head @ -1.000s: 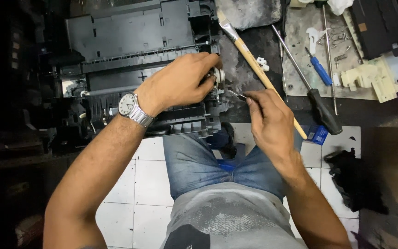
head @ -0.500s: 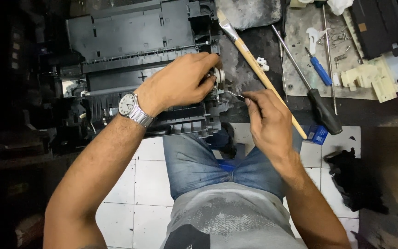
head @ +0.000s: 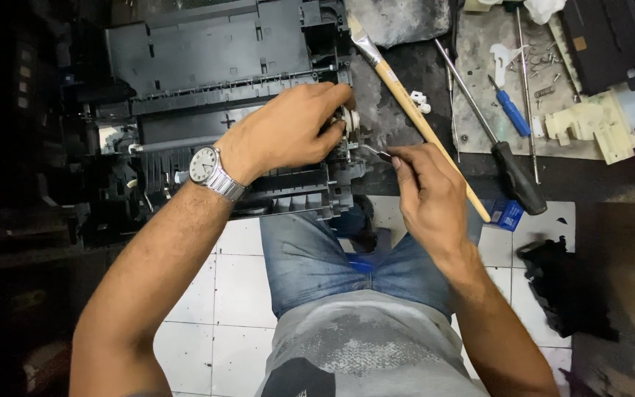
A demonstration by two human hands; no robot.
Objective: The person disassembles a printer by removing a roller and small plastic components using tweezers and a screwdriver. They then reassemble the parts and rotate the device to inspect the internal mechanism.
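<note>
A black opened printer chassis [head: 214, 66] lies in front of my knees. My left hand [head: 288, 132], with a wristwatch [head: 211, 170] on its wrist, rests over the chassis's right end and pinches a small white gear assembly [head: 350, 121] there. My right hand [head: 424, 195] holds thin metal tweezers [head: 371, 151] whose tip points left into the same gear area. The parts under my left fingers are hidden.
A wooden-handled brush [head: 420, 121] lies diagonally right of the chassis. A black-handled screwdriver [head: 505, 165], a small blue screwdriver [head: 512, 112], loose screws and a cream plastic part [head: 600, 121] lie on the right. A black part [head: 556, 276] sits on the white tiled floor [head: 218, 294].
</note>
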